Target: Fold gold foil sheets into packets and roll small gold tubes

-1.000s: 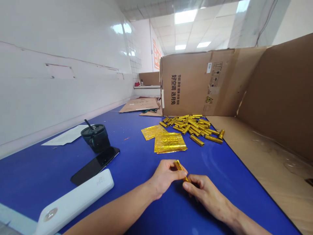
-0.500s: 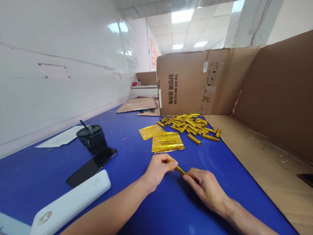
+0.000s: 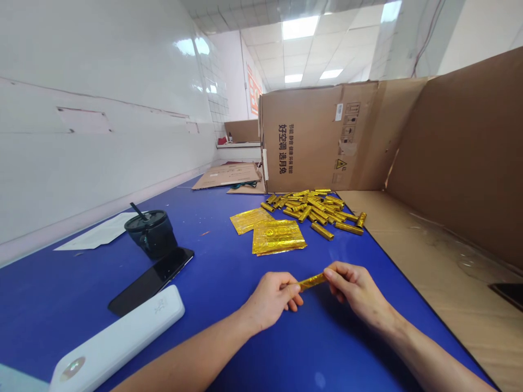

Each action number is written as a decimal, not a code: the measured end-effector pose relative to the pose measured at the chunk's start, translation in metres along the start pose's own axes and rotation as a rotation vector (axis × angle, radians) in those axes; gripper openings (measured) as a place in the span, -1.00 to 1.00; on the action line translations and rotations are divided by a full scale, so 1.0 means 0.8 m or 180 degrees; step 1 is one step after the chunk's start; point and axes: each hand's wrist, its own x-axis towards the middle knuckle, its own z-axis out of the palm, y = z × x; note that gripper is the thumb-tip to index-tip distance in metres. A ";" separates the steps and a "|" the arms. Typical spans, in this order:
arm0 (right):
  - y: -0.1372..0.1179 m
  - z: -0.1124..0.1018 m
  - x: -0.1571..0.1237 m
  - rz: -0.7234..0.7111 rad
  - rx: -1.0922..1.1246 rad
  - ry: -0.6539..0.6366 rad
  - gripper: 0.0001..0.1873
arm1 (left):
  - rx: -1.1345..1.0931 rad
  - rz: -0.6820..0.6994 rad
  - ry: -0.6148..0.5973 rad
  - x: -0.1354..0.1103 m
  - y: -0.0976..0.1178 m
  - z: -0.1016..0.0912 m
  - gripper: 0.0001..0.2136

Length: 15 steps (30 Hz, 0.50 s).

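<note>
- Gold foil roll (image 3: 312,282), in the head view, was held just above the blue counter (image 3: 229,261). It sat nearer to the person than the flat foil sheets (image 3: 278,238) and the pile of similar rolls (image 3: 316,209).
- The left hand (image 3: 273,296) had its grip closed on the roll's left end, thumb and fingertips pinched together. The right hand (image 3: 357,286) had its grip closed on the right end in the same way.
- The roll's long axis ran almost straight across the view, from left to right. It was close to level, with the right end a little higher and pointing toward the cardboard at the counter's right edge.
- Judged risk: thin foil held only at its tips could spring open or buckle in the middle if either pinch eased or the hands twisted unevenly.
- Judged risk: a hard squeeze could flatten or tear an end. A dropped roll could skid among the sheets.
- The cup (image 3: 151,234), phone (image 3: 153,280) and white power bank (image 3: 118,343) lay well apart to the left, so they looked unlikely to interfere.
</note>
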 end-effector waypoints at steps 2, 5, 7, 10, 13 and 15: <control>-0.001 0.003 -0.002 0.0010 -0.0043 -0.0044 -0.64 | -0.0041 0.0039 0.0211 0.004 -0.003 -0.005 -0.80; -0.007 0.005 -0.005 0.0026 -0.0221 -0.0257 -0.64 | -0.0006 0.0086 0.0362 0.008 -0.005 -0.010 -0.78; -0.012 0.005 -0.007 -0.0080 -0.0380 -0.0319 -0.67 | 0.0075 0.0095 0.0266 0.004 -0.005 -0.008 -0.80; -0.020 0.007 -0.013 -0.0313 -0.0818 -0.0432 -0.67 | 0.0255 0.0137 -0.0032 -0.007 0.000 0.003 -0.84; -0.024 0.014 -0.019 -0.0499 -0.1372 -0.0856 -0.61 | 0.0531 0.0258 -0.0141 -0.015 0.004 0.012 -0.84; -0.025 0.020 -0.022 -0.0570 -0.1655 -0.0982 -0.59 | 0.0619 0.0271 -0.0073 -0.015 0.006 0.014 -0.84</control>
